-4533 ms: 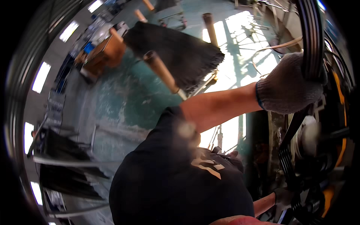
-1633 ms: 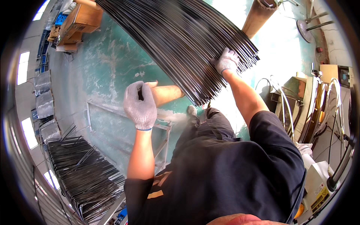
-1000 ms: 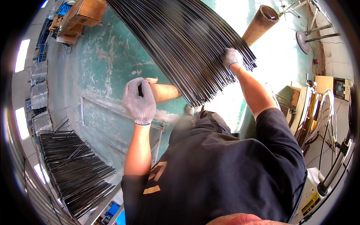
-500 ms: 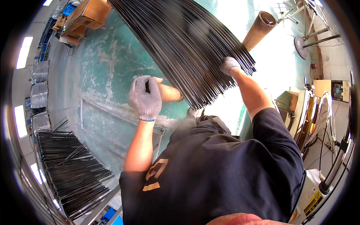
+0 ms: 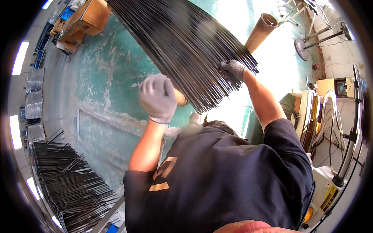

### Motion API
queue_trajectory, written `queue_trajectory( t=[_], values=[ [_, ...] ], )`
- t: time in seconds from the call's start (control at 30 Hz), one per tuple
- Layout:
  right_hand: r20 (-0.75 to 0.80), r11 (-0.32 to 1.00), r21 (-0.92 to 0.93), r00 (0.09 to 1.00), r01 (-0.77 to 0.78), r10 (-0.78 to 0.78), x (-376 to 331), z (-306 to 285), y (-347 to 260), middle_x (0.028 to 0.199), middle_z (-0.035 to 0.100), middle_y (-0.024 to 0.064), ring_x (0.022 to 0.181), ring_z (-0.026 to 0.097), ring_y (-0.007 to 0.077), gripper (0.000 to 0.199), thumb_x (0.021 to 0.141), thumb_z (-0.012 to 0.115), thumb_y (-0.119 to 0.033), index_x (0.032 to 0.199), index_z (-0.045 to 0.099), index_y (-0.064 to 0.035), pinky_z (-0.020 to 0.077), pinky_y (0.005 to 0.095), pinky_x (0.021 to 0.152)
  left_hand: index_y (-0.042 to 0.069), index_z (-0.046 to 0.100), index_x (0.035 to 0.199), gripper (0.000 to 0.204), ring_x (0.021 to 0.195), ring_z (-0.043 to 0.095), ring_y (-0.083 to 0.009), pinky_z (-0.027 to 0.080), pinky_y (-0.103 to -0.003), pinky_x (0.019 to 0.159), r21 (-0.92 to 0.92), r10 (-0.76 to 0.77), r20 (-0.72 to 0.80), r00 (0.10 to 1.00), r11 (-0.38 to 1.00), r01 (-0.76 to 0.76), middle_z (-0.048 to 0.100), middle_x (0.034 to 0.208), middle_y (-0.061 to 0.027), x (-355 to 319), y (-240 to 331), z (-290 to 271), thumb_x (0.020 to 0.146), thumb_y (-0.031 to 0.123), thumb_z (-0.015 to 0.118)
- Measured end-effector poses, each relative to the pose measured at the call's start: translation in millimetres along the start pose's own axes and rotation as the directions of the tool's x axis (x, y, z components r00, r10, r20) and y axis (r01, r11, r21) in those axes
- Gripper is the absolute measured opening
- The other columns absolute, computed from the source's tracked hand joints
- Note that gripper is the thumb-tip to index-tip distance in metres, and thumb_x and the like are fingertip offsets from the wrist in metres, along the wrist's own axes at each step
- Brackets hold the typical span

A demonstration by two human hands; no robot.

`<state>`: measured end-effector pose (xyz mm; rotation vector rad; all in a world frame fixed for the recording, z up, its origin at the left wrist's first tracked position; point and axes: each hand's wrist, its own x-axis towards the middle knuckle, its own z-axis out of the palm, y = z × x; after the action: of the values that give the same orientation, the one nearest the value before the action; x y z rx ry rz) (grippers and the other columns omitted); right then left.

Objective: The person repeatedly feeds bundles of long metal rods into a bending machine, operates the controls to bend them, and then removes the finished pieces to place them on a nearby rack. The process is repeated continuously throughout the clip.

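Observation:
A wide bundle of long, thin black rods slants from the upper left toward me, its near ends uneven. My right hand, in a grey knitted glove, is at the near right part of the bundle. Its fingers bend down over a few rod ends and appear closed on them; the fingertips are partly hidden among the rods. Left of the bundle, my left hand, gloved the same way, is raised in a loose fist and slightly blurred. No rod sticks out of it. Under the bundle are brown tubes, one partly behind my left hand.
A larger brown tube stands beyond the bundle's right side. Another stack of black rods lies at lower left. Wooden boxes stand at upper left on the worn green floor. Machinery with cables stands at right.
My right hand has shifted left over the rod ends, its fingers now reaching forward onto them. My left hand has turned and moved slightly right, toward the bundle. The whole view has shifted a little.

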<state>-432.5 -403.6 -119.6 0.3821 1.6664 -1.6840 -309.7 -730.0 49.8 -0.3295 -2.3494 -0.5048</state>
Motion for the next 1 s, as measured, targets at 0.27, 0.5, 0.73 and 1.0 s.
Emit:
queue_trajectory(
  t=[0.27, 0.5, 0.73, 1.0],
  values=[
    [-0.233, 0.765, -0.631, 0.972, -0.132, -0.025, -106, 86, -18, 0.059, 0.056, 0.006, 0.046, 0.051, 0.0145, 0.059, 0.09, 0.075, -0.056, 0.083, 0.066, 0.0026, 0.0469, 0.0349, 0.044, 0.004, 0.066, 0.101, 0.015, 0.086, 0.065, -0.0163, 0.054, -0.032, 0.077, -0.631, -0.075, 0.657, 0.75, 0.49, 0.601, 0.067, 0.091, -0.003, -96, 55, 61, 0.088, 0.008, 0.072],
    [-0.523, 0.593, -0.646, 0.845, -0.48, 0.114, -301, 123, 185, 0.091, 0.072, 0.024, 0.09, 0.07, 0.0415, 0.036, 0.086, 0.075, -0.037, 0.1, 0.073, -0.0046, 0.055, 0.0491, 0.079, 0.007, 0.054, 0.118, 0.025, 0.089, 0.069, -0.0288, 0.058, -0.044, 0.081, -0.18, -0.209, 0.973, 0.096, -0.433, 0.883, 0.067, 0.099, -0.0145, -100, -16, 170, 0.104, 0.027, 0.058],
    [-0.941, 0.636, -0.215, 0.33, -0.741, 0.067, -466, 214, 322, 0.081, 0.069, 0.0169, 0.084, 0.068, 0.0396, 0.022, 0.079, 0.078, -0.029, 0.082, 0.067, -0.0108, 0.0514, 0.0506, 0.072, -0.001, 0.061, 0.099, 0.017, 0.084, 0.065, -0.0253, 0.059, -0.038, 0.074, 0.056, 0.04, 0.998, -0.039, -0.709, 0.703, 0.064, 0.092, -0.0125, -116, 37, 192, 0.1, 0.016, 0.06],
    [-0.993, 0.61, -0.076, 0.001, -0.789, -0.122, -555, 220, 440, 0.086, 0.064, 0.0206, 0.089, 0.061, 0.043, 0.033, 0.092, 0.071, -0.035, 0.079, 0.061, -0.0063, 0.0478, 0.0515, 0.075, -0.005, 0.065, 0.096, 0.006, 0.082, 0.063, -0.0199, 0.056, -0.035, 0.08, -0.468, 0.235, 0.866, 0.441, 0.075, 0.88, 0.065, 0.087, -0.0095, -110, 107, 114, 0.095, -0.003, 0.06]
  ],
)
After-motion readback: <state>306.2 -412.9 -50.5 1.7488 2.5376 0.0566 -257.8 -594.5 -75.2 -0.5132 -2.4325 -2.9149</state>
